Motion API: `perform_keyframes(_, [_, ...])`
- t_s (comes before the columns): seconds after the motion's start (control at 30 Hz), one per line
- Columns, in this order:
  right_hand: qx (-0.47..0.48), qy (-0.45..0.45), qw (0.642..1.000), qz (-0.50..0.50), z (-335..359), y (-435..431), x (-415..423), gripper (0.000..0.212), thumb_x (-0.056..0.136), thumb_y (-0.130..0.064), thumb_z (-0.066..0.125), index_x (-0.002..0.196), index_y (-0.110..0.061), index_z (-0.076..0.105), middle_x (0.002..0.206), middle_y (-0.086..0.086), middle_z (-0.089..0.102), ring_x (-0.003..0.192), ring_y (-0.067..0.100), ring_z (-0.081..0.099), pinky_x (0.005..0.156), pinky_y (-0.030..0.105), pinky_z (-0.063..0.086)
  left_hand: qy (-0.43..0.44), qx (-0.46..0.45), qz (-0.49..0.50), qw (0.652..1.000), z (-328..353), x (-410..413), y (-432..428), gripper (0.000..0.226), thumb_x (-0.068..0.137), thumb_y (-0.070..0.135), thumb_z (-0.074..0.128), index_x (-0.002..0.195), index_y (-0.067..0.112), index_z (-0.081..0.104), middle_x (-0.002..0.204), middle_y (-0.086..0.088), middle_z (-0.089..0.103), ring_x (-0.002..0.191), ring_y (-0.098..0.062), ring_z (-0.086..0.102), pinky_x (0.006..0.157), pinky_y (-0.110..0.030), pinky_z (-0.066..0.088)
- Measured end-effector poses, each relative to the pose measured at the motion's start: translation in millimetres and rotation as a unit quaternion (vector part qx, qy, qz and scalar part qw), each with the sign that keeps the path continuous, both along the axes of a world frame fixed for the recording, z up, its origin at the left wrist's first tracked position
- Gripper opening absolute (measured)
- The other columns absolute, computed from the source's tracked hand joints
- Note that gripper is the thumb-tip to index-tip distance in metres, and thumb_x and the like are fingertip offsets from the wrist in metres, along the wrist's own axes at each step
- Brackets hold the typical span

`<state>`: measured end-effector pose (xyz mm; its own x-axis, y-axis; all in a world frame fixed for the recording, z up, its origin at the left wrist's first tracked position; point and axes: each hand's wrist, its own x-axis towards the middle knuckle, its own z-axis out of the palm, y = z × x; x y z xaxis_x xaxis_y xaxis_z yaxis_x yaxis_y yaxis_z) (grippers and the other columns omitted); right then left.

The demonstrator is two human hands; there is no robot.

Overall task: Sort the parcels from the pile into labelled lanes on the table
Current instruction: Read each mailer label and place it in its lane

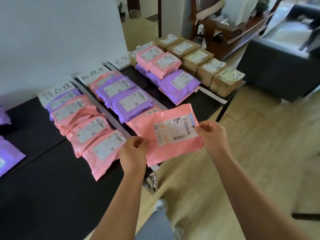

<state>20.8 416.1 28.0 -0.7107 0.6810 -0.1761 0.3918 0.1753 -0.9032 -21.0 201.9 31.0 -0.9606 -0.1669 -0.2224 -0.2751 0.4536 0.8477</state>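
- Pink parcel (pixel 166 135), centre frame, held above the near edge of the black table (pixel 52 187), label up.
- Left hand (pixel 133 149) pinches its lower-left edge; right hand (pixel 211 134) pinches the right edge by the label.
- Lanes of pink and purple parcels lie left and above; cardboard boxes (pixel 199 61) upper right.

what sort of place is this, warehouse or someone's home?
Probably a home or small office, not a warehouse: wood-look floor, dark wooden furniture and what looks like a grey sofa beyond the table, plus handwritten paper lane labels.
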Motion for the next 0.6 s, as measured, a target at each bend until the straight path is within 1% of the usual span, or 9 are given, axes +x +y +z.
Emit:
perform_keyframes(0.1, [0.013, -0.009, 1.000, -0.004, -3, 24, -23, 0.008, 0.087, -0.015, 0.069, 0.087, -0.024, 0.069, 0.085, -0.007, 0.072, 0.085, 0.018, 0.069, 0.083, 0.045, 0.057, -0.004, -0.019, -0.012, 1.000, -5, -26, 26, 0.016, 0.093, 0.024, 0.066, 0.107, 0.018, 0.071, 0.094, 0.008, 0.067, 0.089, -0.014, 0.061, 0.076, -0.027, 0.044])
perform_keyframes(0.2, [0.023, -0.019, 1.000, -0.011, -5, 48, -50, 0.010, 0.090, -0.018, 0.066, 0.088, -0.027, 0.065, 0.086, -0.010, 0.070, 0.086, 0.016, 0.067, 0.081, 0.044, 0.057, -0.011, -0.020, -0.028, 0.999, -10, -62, 54, 0.019, 0.094, 0.024, 0.064, 0.110, 0.018, 0.073, 0.101, 0.005, 0.072, 0.092, -0.018, 0.065, 0.081, -0.030, 0.050])
perform_keyframes(0.23, [0.032, -0.026, 0.999, -0.012, -5, 57, -59, 0.009, 0.091, -0.019, 0.065, 0.090, -0.028, 0.064, 0.087, -0.012, 0.070, 0.086, 0.015, 0.067, 0.082, 0.044, 0.056, -0.011, -0.020, -0.034, 0.999, -10, -74, 63, 0.020, 0.094, 0.024, 0.064, 0.111, 0.018, 0.073, 0.103, 0.006, 0.072, 0.091, -0.016, 0.063, 0.081, -0.028, 0.048])
perform_keyframes(0.3, [0.054, -0.042, 0.998, -0.016, -5, 74, -75, 0.010, 0.091, -0.019, 0.063, 0.094, -0.029, 0.064, 0.087, -0.013, 0.071, 0.087, 0.013, 0.067, 0.085, 0.045, 0.056, -0.007, -0.018, -0.047, 0.999, -7, -96, 83, 0.022, 0.095, 0.021, 0.064, 0.114, 0.014, 0.073, 0.108, 0.004, 0.070, 0.090, -0.009, 0.056, 0.082, -0.021, 0.040])
perform_keyframes(0.37, [0.056, -0.045, 0.997, -0.023, -1, 91, -90, 0.015, 0.092, -0.017, 0.060, 0.097, -0.031, 0.062, 0.087, -0.014, 0.070, 0.089, 0.015, 0.067, 0.083, 0.043, 0.056, -0.010, -0.011, -0.061, 0.998, -4, -116, 102, 0.024, 0.095, 0.019, 0.064, 0.116, 0.012, 0.072, 0.111, 0.001, 0.070, 0.091, -0.008, 0.053, 0.084, -0.020, 0.037])
perform_keyframes(0.43, [0.056, -0.046, 0.997, -0.026, 2, 106, -106, 0.021, 0.093, -0.014, 0.058, 0.096, -0.035, 0.060, 0.086, -0.014, 0.069, 0.090, 0.017, 0.068, 0.080, 0.043, 0.056, -0.012, -0.013, -0.069, 0.997, -4, -135, 120, 0.021, 0.093, 0.019, 0.066, 0.112, 0.013, 0.071, 0.107, 0.000, 0.070, 0.091, -0.011, 0.056, 0.081, -0.023, 0.039])
perform_keyframes(0.5, [0.063, -0.048, 0.997, -0.020, 2, 119, -122, 0.025, 0.092, -0.015, 0.056, 0.092, -0.040, 0.057, 0.086, -0.014, 0.070, 0.086, 0.016, 0.068, 0.079, 0.048, 0.058, -0.011, -0.011, -0.061, 0.998, -6, -151, 133, 0.011, 0.091, 0.018, 0.068, 0.101, 0.016, 0.067, 0.098, 0.002, 0.068, 0.091, -0.016, 0.062, 0.075, -0.026, 0.042])
perform_keyframes(0.53, [0.065, -0.052, 0.996, -0.013, 2, 125, -130, 0.025, 0.093, -0.016, 0.056, 0.092, -0.040, 0.056, 0.087, -0.014, 0.070, 0.085, 0.016, 0.068, 0.077, 0.050, 0.058, -0.009, -0.010, -0.060, 0.998, -7, -157, 139, 0.008, 0.091, 0.017, 0.068, 0.097, 0.017, 0.064, 0.095, 0.003, 0.067, 0.091, -0.017, 0.063, 0.074, -0.028, 0.044])
perform_keyframes(0.6, [0.064, -0.064, 0.996, 0.001, -1, 137, -146, 0.023, 0.095, -0.018, 0.055, 0.102, -0.039, 0.058, 0.089, -0.014, 0.070, 0.086, 0.015, 0.069, 0.072, 0.049, 0.060, -0.003, -0.015, -0.063, 0.998, -8, -169, 151, 0.008, 0.091, 0.016, 0.067, 0.092, 0.019, 0.060, 0.093, 0.004, 0.066, 0.090, -0.017, 0.063, 0.078, -0.031, 0.050])
